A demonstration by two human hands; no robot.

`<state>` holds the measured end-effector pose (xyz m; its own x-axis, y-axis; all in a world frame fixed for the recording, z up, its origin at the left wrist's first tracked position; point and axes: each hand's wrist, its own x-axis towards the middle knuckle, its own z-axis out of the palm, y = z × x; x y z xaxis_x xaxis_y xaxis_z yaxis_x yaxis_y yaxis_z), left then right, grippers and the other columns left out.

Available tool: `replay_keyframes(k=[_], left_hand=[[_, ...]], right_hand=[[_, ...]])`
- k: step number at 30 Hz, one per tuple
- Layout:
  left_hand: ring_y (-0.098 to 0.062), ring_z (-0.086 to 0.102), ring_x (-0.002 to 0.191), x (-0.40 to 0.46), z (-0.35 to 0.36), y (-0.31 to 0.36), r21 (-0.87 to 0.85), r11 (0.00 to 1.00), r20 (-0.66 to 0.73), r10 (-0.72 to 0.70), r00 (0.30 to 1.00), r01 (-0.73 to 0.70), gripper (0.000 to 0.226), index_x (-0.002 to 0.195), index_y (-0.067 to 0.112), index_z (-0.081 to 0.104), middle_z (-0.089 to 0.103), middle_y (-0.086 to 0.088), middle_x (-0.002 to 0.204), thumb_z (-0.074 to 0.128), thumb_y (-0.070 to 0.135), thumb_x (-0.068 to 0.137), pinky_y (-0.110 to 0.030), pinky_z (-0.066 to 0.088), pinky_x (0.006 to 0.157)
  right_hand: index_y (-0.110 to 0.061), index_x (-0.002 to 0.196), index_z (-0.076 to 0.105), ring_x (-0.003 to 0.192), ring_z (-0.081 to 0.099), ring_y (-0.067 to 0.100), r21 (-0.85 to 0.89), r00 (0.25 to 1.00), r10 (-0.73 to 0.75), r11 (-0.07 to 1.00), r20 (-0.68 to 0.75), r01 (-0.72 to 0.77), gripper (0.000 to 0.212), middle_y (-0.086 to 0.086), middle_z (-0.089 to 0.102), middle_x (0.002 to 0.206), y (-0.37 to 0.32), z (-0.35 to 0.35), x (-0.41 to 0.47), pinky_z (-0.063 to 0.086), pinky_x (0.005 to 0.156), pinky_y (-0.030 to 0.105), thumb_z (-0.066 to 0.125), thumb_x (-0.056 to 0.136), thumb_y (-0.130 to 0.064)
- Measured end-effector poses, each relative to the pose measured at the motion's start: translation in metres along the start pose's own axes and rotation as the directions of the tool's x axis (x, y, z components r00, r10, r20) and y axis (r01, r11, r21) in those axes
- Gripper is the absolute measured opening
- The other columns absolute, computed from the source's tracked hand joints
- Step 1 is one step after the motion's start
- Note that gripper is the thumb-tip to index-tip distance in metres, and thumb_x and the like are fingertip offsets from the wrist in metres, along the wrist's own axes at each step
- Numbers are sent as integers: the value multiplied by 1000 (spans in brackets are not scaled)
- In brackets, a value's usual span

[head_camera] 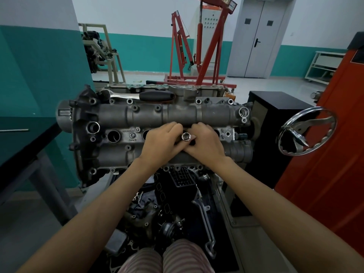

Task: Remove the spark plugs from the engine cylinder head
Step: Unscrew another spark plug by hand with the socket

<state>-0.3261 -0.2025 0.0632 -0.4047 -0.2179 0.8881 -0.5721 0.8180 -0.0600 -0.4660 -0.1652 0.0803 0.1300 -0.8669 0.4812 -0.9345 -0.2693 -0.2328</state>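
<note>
Both my hands, left (pixel 160 141) and right (pixel 204 143), pinch socket (pixel 185 137) over head (pixel 161 115) well, lining up for plug.

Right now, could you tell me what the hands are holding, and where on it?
Both hands grip a socket by its shaft, just below its open end.

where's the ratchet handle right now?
Head view: the ratchet handle lies along the far edge of the cylinder head, left of centre, beyond both hands. Neither the left hand nor the right hand touches it.
</note>
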Motion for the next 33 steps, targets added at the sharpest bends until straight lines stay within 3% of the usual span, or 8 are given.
replay_keyframes(k=[7,13,16,17,19,25,28,33], left_hand=[[-22,51,46,10,-4,0,-25,999,77,46,996,-44,35,60,7,48,50,-4,52,51,31,86,-26,32,40],[-23,52,45,8,-6,2,2,999,101,-34,994,34,30,66,4,50,54,-6,56,45,28,83,-22,27,41],[-24,52,41,6,-2,-1,17,997,73,-80,994,79,38,61,5,52,55,-7,50,48,33,87,-21,28,42],[-24,52,40,5,-2,-2,9,996,67,-94,993,93,41,59,5,52,55,-7,48,50,35,86,-21,30,41],[-25,52,38,5,0,-3,-19,994,62,-111,992,112,45,54,6,53,53,-7,44,52,38,85,-24,33,40],[-24,50,37,5,-2,0,-97,990,84,-91,992,99,44,53,8,54,52,-6,43,52,40,84,-20,31,44],[-26,52,42,4,-2,1,-92,986,132,-124,984,137,44,59,8,51,53,-7,48,46,42,86,-23,31,44],[-32,50,48,4,-1,4,-50,989,162,-129,978,139,36,73,4,48,54,-10,67,38,37,85,-25,29,46]], right_hand=[[-5,101,65,100,53,30,-76,993,-93,992,75,98,25,12,63,103,1,-1,2,39,88,39,59,86,-24],[-6,111,52,89,56,31,-58,984,-92,993,156,102,36,13,60,99,-2,-6,6,43,74,39,55,88,-33],[-23,84,57,87,59,27,-68,959,-73,993,272,94,20,10,64,93,-1,-12,16,44,75,38,53,88,-42],[-29,68,49,88,59,25,-69,961,-52,995,272,73,24,7,66,93,-1,-13,17,44,77,36,53,88,-42],[-32,58,32,90,60,23,-73,975,-31,996,219,48,37,4,67,93,-1,-11,17,43,79,33,54,88,-37],[-31,61,39,91,59,22,-163,991,-87,981,103,103,30,1,67,94,2,-4,6,43,79,33,53,88,-32],[-19,86,67,92,58,27,-207,987,-153,965,50,160,16,5,66,93,2,-4,6,42,81,38,54,87,-28],[-5,109,57,90,58,32,-161,985,-168,971,51,174,28,14,62,100,1,5,5,44,74,41,49,91,-25]])
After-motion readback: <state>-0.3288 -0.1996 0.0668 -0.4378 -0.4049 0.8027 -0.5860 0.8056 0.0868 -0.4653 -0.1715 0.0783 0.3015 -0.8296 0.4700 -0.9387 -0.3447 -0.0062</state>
